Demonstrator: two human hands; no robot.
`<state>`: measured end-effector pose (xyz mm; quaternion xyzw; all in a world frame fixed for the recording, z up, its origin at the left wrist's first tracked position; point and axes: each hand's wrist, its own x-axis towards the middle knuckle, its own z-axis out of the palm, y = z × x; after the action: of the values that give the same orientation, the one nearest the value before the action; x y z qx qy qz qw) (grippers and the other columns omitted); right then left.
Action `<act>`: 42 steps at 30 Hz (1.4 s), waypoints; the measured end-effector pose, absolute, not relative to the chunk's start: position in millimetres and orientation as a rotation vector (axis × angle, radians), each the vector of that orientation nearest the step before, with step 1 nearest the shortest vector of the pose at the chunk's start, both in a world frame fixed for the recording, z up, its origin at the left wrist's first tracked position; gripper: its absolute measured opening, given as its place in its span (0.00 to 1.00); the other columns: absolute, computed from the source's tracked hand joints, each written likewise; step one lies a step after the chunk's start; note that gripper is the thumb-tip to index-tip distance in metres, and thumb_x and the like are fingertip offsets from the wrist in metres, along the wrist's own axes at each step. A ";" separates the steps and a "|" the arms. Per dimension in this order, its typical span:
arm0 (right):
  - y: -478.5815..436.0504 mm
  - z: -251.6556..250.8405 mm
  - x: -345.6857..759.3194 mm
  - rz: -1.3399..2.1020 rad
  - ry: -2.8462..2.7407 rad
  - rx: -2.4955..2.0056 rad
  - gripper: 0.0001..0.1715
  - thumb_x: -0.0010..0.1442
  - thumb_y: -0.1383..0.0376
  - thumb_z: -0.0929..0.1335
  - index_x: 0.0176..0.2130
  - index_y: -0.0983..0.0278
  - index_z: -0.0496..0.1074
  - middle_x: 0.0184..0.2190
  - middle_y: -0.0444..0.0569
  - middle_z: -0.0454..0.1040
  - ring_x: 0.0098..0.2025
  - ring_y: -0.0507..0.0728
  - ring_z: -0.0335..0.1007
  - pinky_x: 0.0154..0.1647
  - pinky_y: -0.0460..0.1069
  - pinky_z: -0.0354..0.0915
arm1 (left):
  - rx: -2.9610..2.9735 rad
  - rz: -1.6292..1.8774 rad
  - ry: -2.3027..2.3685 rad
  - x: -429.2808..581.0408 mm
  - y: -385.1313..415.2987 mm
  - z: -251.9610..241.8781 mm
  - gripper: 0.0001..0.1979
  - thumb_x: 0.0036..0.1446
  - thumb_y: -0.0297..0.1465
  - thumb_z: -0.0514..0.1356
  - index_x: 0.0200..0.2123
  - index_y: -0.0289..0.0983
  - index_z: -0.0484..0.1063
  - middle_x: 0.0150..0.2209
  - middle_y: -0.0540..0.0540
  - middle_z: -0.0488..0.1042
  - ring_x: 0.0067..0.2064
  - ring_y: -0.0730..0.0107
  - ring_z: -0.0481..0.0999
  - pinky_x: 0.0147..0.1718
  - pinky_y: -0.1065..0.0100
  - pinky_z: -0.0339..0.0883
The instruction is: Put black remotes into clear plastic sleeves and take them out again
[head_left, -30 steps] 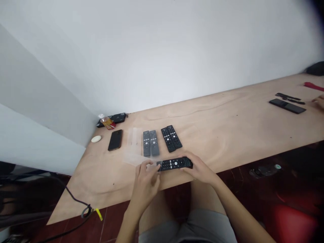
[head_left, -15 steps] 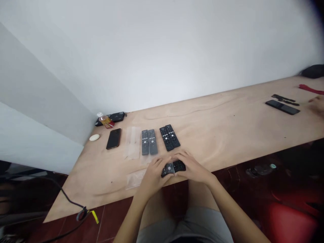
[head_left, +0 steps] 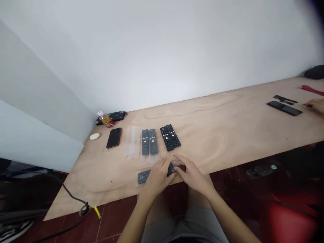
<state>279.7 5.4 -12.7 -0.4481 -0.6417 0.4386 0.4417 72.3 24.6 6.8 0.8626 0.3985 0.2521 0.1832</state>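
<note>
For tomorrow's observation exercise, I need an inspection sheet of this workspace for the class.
Surface: plywood tabletop, wood grain showing.
Job's things: sleeved remote, partly hidden; two grey remotes; two black remotes; clear plastic sleeves.
Clutter: black phone, small bottle, black device, white oval object.
Hands: left hand and right hand both on the sleeved remote at the table edge.
Cables: black cable with yellow tag past the table corner.
Surroundings: white wall; red tiled floor; co-worker's hand at the far end.
</note>
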 end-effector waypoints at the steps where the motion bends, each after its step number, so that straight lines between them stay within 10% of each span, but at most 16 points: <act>1: 6.9 -14.5 282.6 1.099 -1.554 -1.121 0.31 0.72 0.61 0.71 0.70 0.58 0.69 0.59 0.55 0.82 0.58 0.65 0.81 0.64 0.63 0.75 | 2.434 0.705 1.114 72.1 24.6 7.2 0.40 0.65 0.29 0.69 0.76 0.45 0.57 0.63 0.36 0.76 0.63 0.45 0.77 0.60 0.46 0.75; 8: -1.0 -21.2 355.2 0.983 -1.569 -1.386 0.21 0.69 0.55 0.73 0.56 0.63 0.80 0.38 0.50 0.84 0.39 0.62 0.80 0.47 0.57 0.78 | 2.369 0.672 1.202 42.1 10.9 9.6 0.31 0.64 0.33 0.72 0.68 0.48 0.68 0.60 0.41 0.79 0.60 0.48 0.79 0.58 0.48 0.77; 17: -7.9 22.2 342.9 0.643 -2.247 -1.065 0.26 0.76 0.71 0.63 0.65 0.52 0.76 0.69 0.50 0.73 0.72 0.65 0.63 0.73 0.66 0.63 | 2.443 0.795 1.046 66.4 26.8 13.1 0.23 0.69 0.33 0.67 0.65 0.44 0.72 0.62 0.39 0.78 0.65 0.49 0.76 0.64 0.45 0.73; 34: -21.7 9.8 239.2 0.134 -2.330 -1.488 0.30 0.70 0.77 0.64 0.67 0.67 0.70 0.62 0.63 0.76 0.58 0.71 0.74 0.57 0.65 0.74 | 2.297 1.089 1.585 19.7 49.4 -28.2 0.13 0.73 0.30 0.57 0.51 0.40 0.82 0.61 0.39 0.81 0.67 0.49 0.77 0.65 0.43 0.75; 42: -47.1 17.7 254.4 0.127 -2.295 -1.566 0.35 0.68 0.77 0.64 0.70 0.60 0.69 0.61 0.61 0.76 0.54 0.70 0.78 0.54 0.64 0.79 | 2.297 1.010 1.666 24.5 44.8 -18.6 0.16 0.75 0.33 0.57 0.59 0.40 0.78 0.63 0.38 0.77 0.66 0.49 0.77 0.66 0.45 0.73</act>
<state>254.4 -47.1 17.7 -0.5539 -0.8118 0.0448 0.1795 24.5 44.8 -18.6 0.7610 0.5519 0.3348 0.0647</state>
